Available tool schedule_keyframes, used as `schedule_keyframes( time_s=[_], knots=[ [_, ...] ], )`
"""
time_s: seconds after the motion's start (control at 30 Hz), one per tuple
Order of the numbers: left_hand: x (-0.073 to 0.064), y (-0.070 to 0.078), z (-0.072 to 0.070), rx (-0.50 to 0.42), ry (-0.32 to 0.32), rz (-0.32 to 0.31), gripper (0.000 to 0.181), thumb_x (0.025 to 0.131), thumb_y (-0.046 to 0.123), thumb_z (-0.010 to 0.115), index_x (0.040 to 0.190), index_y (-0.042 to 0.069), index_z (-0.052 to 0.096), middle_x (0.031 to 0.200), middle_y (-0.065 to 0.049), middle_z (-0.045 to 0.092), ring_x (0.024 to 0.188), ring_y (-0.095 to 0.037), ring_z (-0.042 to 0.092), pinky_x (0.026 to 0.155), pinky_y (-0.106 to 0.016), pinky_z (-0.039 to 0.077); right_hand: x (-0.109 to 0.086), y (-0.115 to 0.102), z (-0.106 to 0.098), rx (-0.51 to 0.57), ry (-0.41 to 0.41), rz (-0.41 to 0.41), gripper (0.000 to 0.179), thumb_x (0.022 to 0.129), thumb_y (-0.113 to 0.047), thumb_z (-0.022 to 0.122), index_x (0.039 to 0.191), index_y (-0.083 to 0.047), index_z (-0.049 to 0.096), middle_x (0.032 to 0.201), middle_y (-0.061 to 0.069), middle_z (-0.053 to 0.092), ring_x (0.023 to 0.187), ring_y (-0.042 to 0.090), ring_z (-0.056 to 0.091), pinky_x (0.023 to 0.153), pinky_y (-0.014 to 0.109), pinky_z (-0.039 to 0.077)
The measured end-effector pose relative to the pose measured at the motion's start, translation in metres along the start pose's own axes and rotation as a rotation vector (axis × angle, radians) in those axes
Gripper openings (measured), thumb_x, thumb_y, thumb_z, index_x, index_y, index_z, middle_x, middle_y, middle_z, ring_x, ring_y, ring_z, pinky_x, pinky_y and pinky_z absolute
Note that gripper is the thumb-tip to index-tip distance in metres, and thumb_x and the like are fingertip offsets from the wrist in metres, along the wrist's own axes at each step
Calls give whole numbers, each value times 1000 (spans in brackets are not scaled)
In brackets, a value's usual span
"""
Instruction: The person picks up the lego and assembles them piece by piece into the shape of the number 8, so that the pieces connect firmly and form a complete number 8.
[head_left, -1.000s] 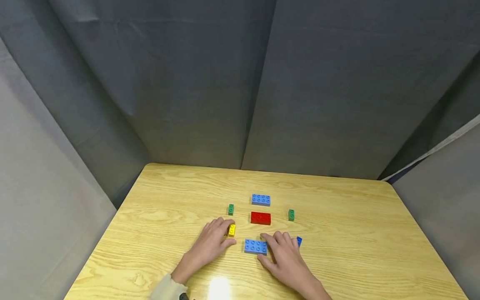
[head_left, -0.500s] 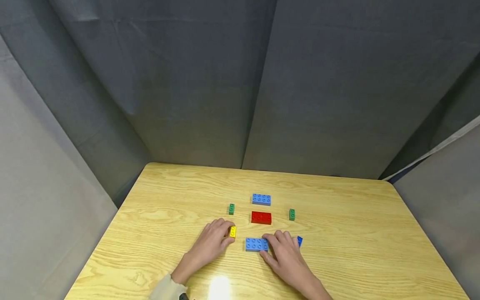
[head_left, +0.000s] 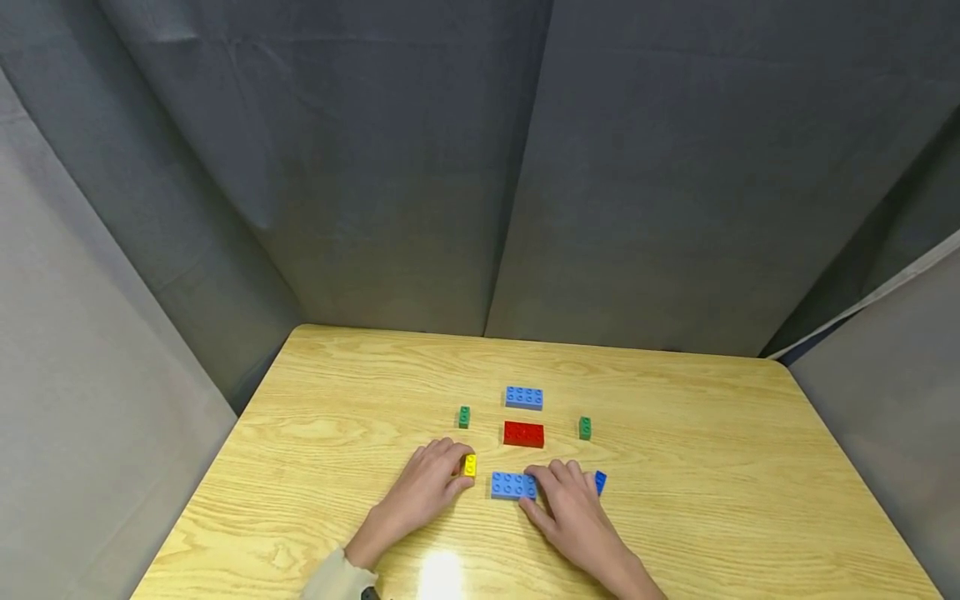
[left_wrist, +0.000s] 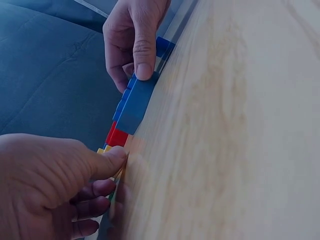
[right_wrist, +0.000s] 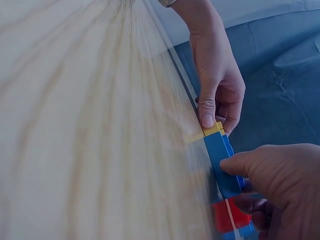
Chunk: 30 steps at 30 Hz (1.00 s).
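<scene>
From the head camera I count seven toy bricks on the wooden table (head_left: pixel 675 433): two light-blue, two green, one red, one yellow and one dark-blue. The left hand (head_left: pixel 423 487) pinches the two-stud yellow brick (head_left: pixel 470 466) between thumb and finger. The right hand (head_left: pixel 572 512) has its thumb and index finger on opposite long sides of the near light-blue brick (head_left: pixel 507 486), gripping its right end; the two held bricks lie near each other but apart. Just beside the right hand's outer fingers I see the dark-blue brick (head_left: pixel 601 481), partly hidden. Beyond the hands, the red brick (head_left: pixel 523 434) lies between the left green brick (head_left: pixel 464 417) and the right green brick (head_left: pixel 585 428), and the far light-blue brick (head_left: pixel 523 397) sits behind it. My left wrist view shows one thumb covering most of the yellow brick, the other pressed on the near light-blue brick, and red showing past its end. In my right wrist view both hands appear again, one brick gripped in each; I cannot make out every fingertip there.
</scene>
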<state>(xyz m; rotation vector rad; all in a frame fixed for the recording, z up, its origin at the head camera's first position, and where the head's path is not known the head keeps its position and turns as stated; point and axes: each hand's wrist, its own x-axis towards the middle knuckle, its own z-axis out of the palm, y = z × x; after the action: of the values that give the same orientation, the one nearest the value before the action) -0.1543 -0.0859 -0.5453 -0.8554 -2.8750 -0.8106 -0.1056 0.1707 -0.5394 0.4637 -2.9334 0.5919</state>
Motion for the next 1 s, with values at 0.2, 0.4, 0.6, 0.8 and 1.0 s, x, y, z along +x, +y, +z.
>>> schedule_keyframes(
  time_s=[0.2,0.4,0.6,0.8,1.0],
  knots=[
    [1,1,1,8,-11,9,39,97,30,76,129,11,68,90,9,56,81,-6,47,76,-28,41,1,-1,1,7,1,-3,38,94,-37,80,123,-14,72,102,-5,63,87,14,42,77,35,30],
    [0,5,0,3,-23,10,39,97,30,76,129,11,68,91,9,57,82,-7,48,76,-27,39,3,-2,2,6,-5,5,38,94,-36,80,124,-14,71,104,-4,64,89,14,42,77,35,30],
    [-2,10,-2,-15,-42,8,41,97,31,74,132,11,67,93,9,58,86,-6,49,81,-30,43,4,-2,3,7,-4,-1,38,95,-37,79,125,-14,71,104,-4,64,89,14,42,77,35,31],
    [-2,14,-3,-17,-50,18,40,98,32,73,133,12,67,92,10,55,85,-6,48,80,-29,41,5,-3,3,12,-11,-1,38,95,-37,78,125,-14,71,100,-6,61,87,14,40,76,34,29],
    [-1,19,-5,-21,-54,20,41,97,32,75,132,13,67,89,11,52,81,-6,46,76,-26,39,5,-2,3,11,-9,-2,38,95,-37,78,125,-14,71,102,-5,63,88,14,41,76,34,30]
  ],
)
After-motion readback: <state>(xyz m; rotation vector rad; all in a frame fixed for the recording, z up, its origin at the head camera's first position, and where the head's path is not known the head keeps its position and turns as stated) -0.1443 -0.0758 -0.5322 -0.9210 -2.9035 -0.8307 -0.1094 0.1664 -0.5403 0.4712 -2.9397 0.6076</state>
